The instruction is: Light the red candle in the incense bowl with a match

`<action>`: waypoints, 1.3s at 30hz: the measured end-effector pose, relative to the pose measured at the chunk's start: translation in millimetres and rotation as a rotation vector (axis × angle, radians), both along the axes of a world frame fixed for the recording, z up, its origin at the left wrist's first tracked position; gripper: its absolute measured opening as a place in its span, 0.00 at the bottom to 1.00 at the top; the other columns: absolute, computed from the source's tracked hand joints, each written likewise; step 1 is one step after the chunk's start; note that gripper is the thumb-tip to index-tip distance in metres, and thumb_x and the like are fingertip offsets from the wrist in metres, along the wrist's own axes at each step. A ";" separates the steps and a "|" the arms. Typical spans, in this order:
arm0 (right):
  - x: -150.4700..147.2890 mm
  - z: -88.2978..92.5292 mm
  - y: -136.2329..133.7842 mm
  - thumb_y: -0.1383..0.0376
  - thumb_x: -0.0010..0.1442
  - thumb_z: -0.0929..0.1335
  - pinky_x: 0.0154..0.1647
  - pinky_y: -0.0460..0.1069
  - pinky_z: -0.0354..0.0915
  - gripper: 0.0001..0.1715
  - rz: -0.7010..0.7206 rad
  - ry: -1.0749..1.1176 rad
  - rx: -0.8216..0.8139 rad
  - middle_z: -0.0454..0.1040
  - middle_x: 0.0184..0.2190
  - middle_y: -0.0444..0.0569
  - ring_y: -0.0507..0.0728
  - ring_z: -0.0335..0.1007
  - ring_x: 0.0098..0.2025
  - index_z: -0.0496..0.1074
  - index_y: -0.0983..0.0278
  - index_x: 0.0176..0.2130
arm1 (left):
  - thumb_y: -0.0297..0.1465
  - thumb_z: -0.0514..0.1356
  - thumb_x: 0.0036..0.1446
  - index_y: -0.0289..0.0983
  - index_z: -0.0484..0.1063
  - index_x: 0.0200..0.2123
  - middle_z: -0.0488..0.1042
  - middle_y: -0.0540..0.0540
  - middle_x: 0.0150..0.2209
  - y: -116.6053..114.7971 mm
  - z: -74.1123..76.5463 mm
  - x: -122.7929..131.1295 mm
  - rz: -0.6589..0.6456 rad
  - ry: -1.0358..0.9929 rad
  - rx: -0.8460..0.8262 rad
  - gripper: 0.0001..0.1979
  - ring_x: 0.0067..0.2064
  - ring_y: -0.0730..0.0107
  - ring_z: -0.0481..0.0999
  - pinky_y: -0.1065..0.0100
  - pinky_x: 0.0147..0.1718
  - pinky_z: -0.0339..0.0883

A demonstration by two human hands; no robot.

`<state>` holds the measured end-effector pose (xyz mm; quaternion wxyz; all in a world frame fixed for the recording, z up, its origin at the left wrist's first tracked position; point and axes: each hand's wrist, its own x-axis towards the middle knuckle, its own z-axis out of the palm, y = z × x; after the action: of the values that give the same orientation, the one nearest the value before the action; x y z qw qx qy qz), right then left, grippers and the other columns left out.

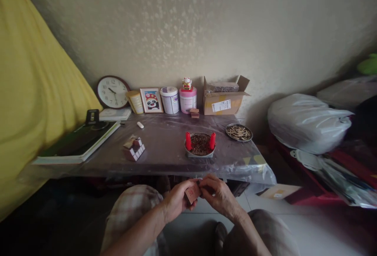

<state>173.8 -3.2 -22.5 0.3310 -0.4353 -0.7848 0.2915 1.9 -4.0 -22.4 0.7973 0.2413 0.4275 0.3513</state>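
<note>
Right above the lap, just off the near edge of the table (pixel 165 146), there's a little box (pixel 192 194) with red print on it. The left hand (pixel 179 195) has it gripped, and the right hand (pixel 216 193) has its fingertips bunched at the box's other end, though I can't tell if they're actually pinching anything. Past that on the table sits a tin (pixel 200 155) with two red candles (pixel 188 142), then a plate (pixel 242 141) of matchsticks (pixel 238 132) off to the right, plus a clock (pixel 113 92) and an open carton (pixel 239 102) back by the wall (pixel 265 32).
</note>
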 end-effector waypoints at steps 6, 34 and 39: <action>0.8 3.7 -3.5 0.77 0.51 0.66 0.33 0.44 0.63 0.12 0.018 -0.103 -0.067 0.71 0.30 0.42 0.50 0.68 0.30 0.73 0.62 0.26 | 0.35 0.58 0.51 0.32 0.73 0.45 0.74 0.47 0.21 -2.7 -3.6 -2.5 -0.076 0.085 0.023 0.19 0.16 0.74 0.67 0.72 0.15 0.49; 6.4 0.9 -0.3 0.73 0.48 0.66 0.24 0.44 0.56 0.06 -0.093 0.091 -0.314 0.69 0.18 0.39 0.49 0.61 0.22 0.68 0.64 0.23 | 0.37 0.58 0.54 0.37 0.71 0.51 0.78 0.47 0.25 -5.2 -12.2 -5.8 -0.126 0.117 0.222 0.22 0.18 0.74 0.67 0.71 0.17 0.51; 12.6 6.4 4.0 0.62 0.55 0.66 0.24 0.45 0.60 0.07 -0.087 0.365 -0.492 0.72 0.22 0.42 0.49 0.64 0.22 0.69 0.64 0.31 | 0.36 0.54 0.57 0.36 0.69 0.52 0.79 0.44 0.30 -4.8 2.9 -7.0 -0.094 0.065 0.244 0.21 0.20 0.74 0.67 0.71 0.20 0.53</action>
<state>186.4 0.9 -16.2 0.3633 -0.4762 -0.5989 0.5315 -5.1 -8.8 -19.5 0.7635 0.3674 0.3953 0.3548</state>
